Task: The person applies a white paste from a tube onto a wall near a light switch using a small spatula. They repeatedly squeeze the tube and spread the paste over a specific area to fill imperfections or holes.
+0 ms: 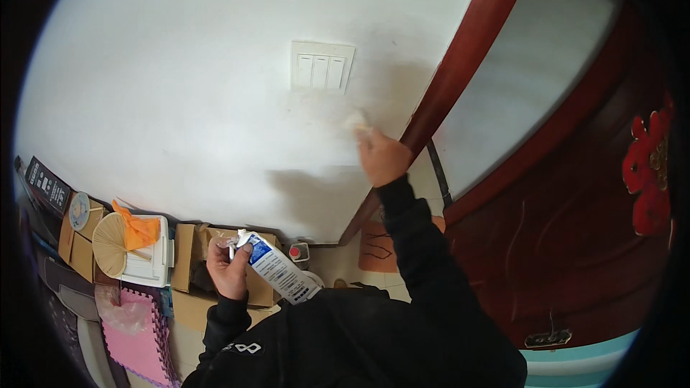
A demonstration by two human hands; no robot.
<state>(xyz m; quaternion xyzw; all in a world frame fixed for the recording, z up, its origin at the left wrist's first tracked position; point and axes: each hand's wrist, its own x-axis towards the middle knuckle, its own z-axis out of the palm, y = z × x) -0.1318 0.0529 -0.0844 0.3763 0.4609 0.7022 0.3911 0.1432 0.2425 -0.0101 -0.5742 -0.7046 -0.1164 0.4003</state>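
My left hand is closed on the crumpled top of a white and blue printed packet, which slants down toward my body. Out in front, my right hand is closed on a small pale thing at the white wall; its far end is blurred, and I cannot make out its kind. Just above it on the wall is a white switch plate with three rockers. Faint greyish smudges show on the wall below and right of the plate.
A dark red door frame and an open red door stand on the right. Below at the left are cardboard boxes, a white plastic bin with a round fan and orange cloth, and pink foam mats.
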